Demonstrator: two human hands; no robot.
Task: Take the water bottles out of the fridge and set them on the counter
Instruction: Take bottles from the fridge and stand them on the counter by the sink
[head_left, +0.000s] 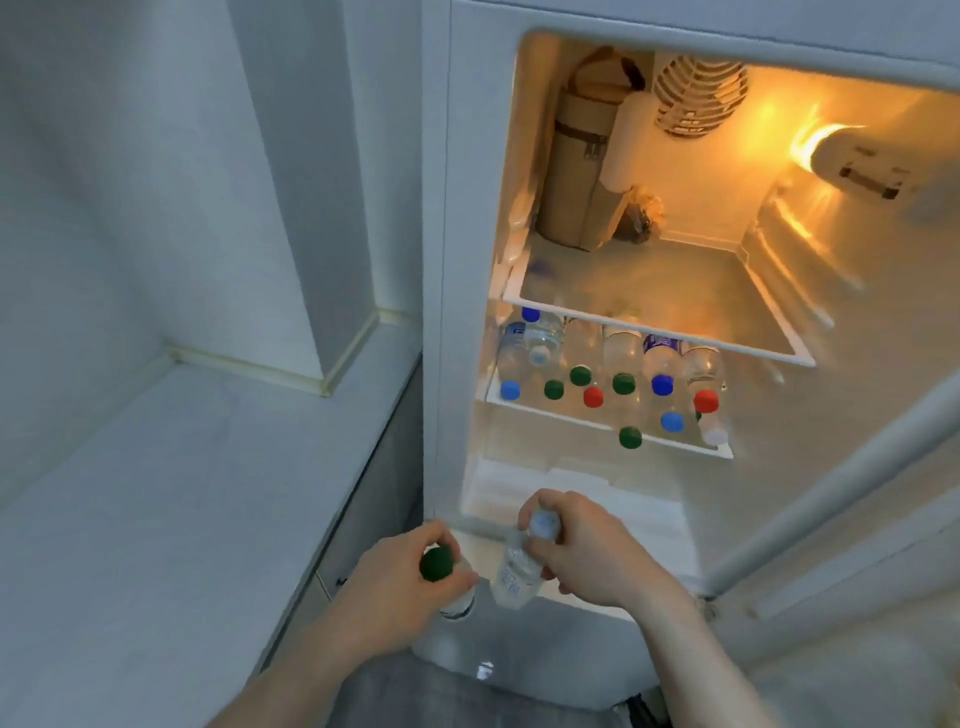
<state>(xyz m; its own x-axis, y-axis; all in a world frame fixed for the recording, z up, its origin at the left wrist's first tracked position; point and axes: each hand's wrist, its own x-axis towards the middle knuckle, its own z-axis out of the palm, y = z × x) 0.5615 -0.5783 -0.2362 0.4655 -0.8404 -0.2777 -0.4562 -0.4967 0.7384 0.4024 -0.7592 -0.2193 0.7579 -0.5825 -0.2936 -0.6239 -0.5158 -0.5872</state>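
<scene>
Each hand grips one bottle upright by the neck, just outside the fridge's (441, 260) bottom front edge: left hand (400, 587) on the green-capped bottle (434, 566), right hand (582, 551) on the pale-capped bottle (519, 566). The counter (171, 493) lies left, nearer the left hand. About eleven capped bottles (613, 374) remain on the middle shelf

Bottle labels (662, 343) blurred; no text, brand or number legible anywhere.
</scene>
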